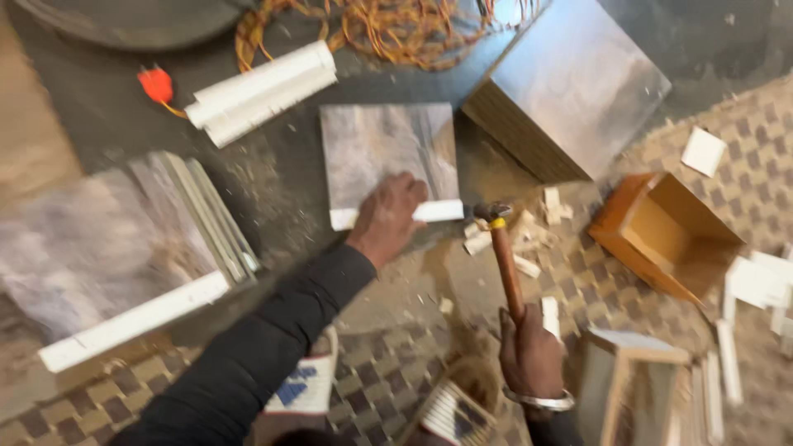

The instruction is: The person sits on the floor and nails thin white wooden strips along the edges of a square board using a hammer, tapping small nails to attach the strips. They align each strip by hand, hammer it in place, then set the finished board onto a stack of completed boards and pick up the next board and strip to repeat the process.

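Far left: stack of marble-look panels (pixel 107 248) with a white edge strip, lying on the floor (pixel 289 182). Above it an orange plug (pixel 155 84) on a tangle of orange cable (pixel 372 29), and white moulding pieces (pixel 260 91).

Centre: small marble-look panel (pixel 384 153) flat on the floor, white trim strip (pixel 438 211) along its near edge. Left hand (pixel 387 219), dark sleeve, pressed down flat on panel and strip, fingers spread, pinning rather than gripping.

Just right of that: hammer (pixel 504 260), head at the strip's right end, close to or touching it; blur, can't tell which. Right hand (pixel 529 355), metal bangle at the wrist, fingers clamped round the lower wooden handle.

Step, as judged: tacking the trim strip onto the panel edge, mid-strike or lining up. Next blow needs the strip kept flush with the edge and the left fingers kept away from the hammer head.

Right: larger panel block (pixel 578 83), white offcuts (pixel 529 239) scattered on the floor, open orange wooden box (pixel 661 235), more white pieces at far right. Checked mat (pixel 380 372) below.
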Action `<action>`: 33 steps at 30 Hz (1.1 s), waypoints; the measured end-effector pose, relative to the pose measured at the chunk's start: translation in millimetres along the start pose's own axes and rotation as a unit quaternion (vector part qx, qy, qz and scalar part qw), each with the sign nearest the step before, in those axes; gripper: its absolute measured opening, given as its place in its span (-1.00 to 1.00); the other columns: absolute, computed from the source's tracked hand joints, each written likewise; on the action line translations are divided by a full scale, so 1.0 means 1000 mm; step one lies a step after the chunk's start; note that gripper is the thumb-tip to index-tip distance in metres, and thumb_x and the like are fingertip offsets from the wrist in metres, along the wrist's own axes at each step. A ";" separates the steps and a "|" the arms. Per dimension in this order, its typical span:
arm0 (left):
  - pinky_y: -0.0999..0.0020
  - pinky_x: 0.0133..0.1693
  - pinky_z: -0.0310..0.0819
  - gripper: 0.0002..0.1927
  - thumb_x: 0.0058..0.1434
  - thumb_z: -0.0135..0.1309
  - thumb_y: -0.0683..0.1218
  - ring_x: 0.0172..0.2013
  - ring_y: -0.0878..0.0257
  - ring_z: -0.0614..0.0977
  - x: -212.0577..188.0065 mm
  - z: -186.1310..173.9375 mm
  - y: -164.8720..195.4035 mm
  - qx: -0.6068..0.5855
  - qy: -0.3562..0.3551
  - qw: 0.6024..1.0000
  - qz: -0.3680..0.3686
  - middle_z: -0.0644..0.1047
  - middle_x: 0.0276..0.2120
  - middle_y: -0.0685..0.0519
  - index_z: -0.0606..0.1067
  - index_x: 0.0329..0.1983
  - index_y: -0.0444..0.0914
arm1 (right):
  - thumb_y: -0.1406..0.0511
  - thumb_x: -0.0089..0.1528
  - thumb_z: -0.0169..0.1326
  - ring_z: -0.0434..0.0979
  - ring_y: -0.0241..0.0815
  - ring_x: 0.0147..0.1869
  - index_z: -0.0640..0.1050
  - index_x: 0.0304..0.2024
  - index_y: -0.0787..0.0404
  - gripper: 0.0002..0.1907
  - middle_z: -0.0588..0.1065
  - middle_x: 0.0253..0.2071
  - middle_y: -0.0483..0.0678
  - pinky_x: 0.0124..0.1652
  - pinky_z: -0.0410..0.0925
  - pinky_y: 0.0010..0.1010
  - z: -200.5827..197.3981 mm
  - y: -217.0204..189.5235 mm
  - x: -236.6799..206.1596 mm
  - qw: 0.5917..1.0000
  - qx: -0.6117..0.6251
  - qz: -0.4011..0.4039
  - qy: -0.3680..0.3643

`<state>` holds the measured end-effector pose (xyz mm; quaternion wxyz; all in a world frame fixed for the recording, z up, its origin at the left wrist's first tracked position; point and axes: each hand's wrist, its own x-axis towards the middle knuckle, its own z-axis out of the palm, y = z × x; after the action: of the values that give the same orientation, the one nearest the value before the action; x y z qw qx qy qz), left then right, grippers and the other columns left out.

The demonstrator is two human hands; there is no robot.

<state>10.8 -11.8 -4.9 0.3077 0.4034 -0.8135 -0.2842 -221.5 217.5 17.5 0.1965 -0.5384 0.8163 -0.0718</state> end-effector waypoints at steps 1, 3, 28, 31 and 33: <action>0.04 -0.14 0.40 -0.59 -0.06 0.39 -0.18 -0.18 -0.08 0.48 0.001 0.001 0.003 -0.008 -0.012 1.000 -0.015 0.41 -0.23 -0.10 0.44 -0.21 -0.30 | 0.22 0.29 0.05 0.47 0.42 -0.45 0.35 -0.16 0.24 -0.75 0.48 -0.57 0.28 -0.51 0.25 0.15 -0.005 0.005 -0.009 1.000 0.011 0.000 0.010; 0.03 -0.13 0.41 -0.61 -0.06 0.39 -0.16 -0.17 -0.06 0.49 0.001 0.000 0.003 0.006 -0.030 0.999 -0.035 0.41 -0.24 -0.08 0.44 -0.25 -0.30 | 0.20 0.28 0.05 0.49 0.40 -0.45 0.37 -0.17 0.21 -0.77 0.48 -0.58 0.27 -0.51 0.25 0.13 -0.001 0.005 -0.023 0.999 0.045 0.017 0.013; 0.11 -0.04 0.34 -0.32 -0.04 0.31 0.09 -0.07 0.05 0.50 -0.022 -0.033 0.017 0.190 0.005 0.981 0.047 0.45 -0.09 -0.12 0.45 0.07 -0.39 | 0.03 0.26 0.11 0.60 0.18 -0.34 0.57 -0.24 0.15 -0.67 0.58 -0.43 0.13 -0.32 0.43 -0.03 0.007 0.021 -0.030 0.980 -0.091 0.064 -0.164; 0.05 0.04 0.37 -0.30 -0.07 0.38 0.03 0.03 -0.02 0.50 -0.044 -0.059 0.003 0.171 0.004 0.985 -0.012 0.44 0.00 -0.14 0.42 0.11 -0.35 | 0.13 0.22 0.11 0.63 0.11 -0.28 0.59 -0.17 0.14 -0.74 0.60 -0.34 0.13 -0.28 0.46 -0.08 -0.011 0.005 -0.008 0.996 -0.069 -0.004 -0.062; 0.02 0.05 0.40 -0.34 -0.07 0.37 -0.03 0.06 -0.08 0.50 -0.060 -0.071 -0.005 0.181 0.008 0.983 -0.035 0.44 0.04 -0.18 0.42 0.08 -0.35 | 0.21 0.20 0.10 0.64 0.06 -0.24 0.59 -0.10 0.17 -0.74 0.61 -0.28 0.12 -0.26 0.47 -0.12 -0.020 -0.011 0.007 0.999 -0.023 -0.046 -0.006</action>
<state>94.5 20.5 20.9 0.2259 0.4832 -0.8343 -0.1396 -222.9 204.6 37.9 0.1856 -0.5802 0.7909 -0.0585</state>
